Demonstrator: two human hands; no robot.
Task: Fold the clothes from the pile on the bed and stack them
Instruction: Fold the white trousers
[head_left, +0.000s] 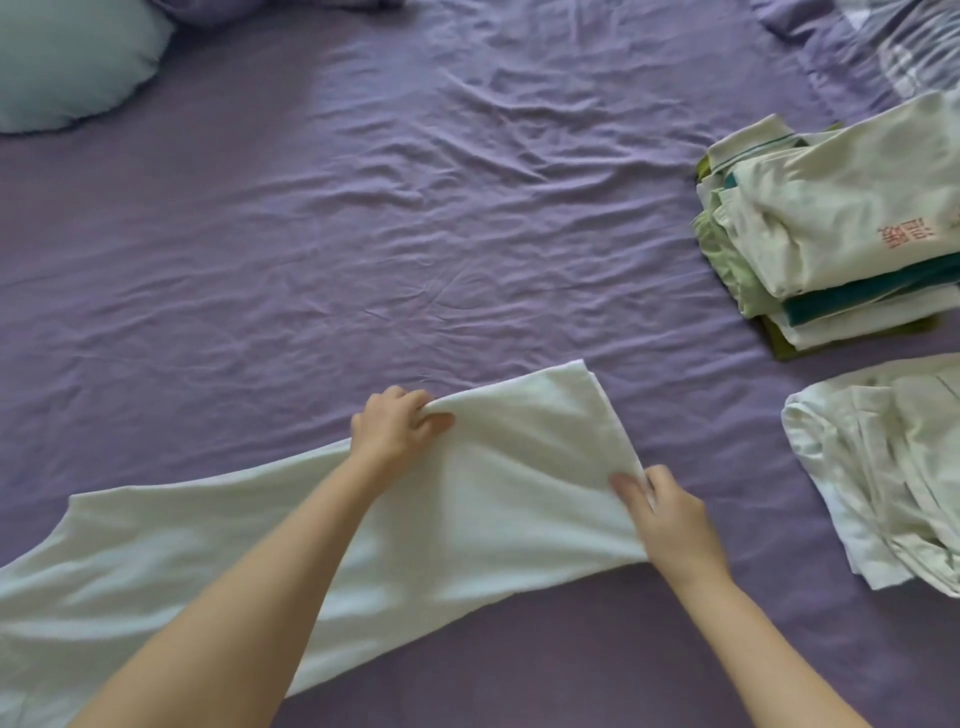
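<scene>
White garment (270, 540) laid long across near part of purple sheet (363, 208), running from lower left edge toward centre right; right end folded over, doubled layer showing near far corner. Left hand (397, 423) at far edge of the fold, fingers curled, pinching a bunch of cloth between thumb and fingers. Right hand (670, 512) at near right edge of the fold, thumb on top, fingers under or behind the cloth, pinching that edge. Both forearms bare, entering from bottom of view, left one crossing over the garment.

Stack (831, 234) of folded clothes at right, well apart from the garment: white top piece with red print, teal and green layers below, olive piece at bottom. Pile (883, 478) of unfolded whitish clothes just nearer than the stack, at right edge, partly cut off by view. Pale blue pillow (72, 62) at far left corner. Patterned bedding (893, 47) at far right corner.
</scene>
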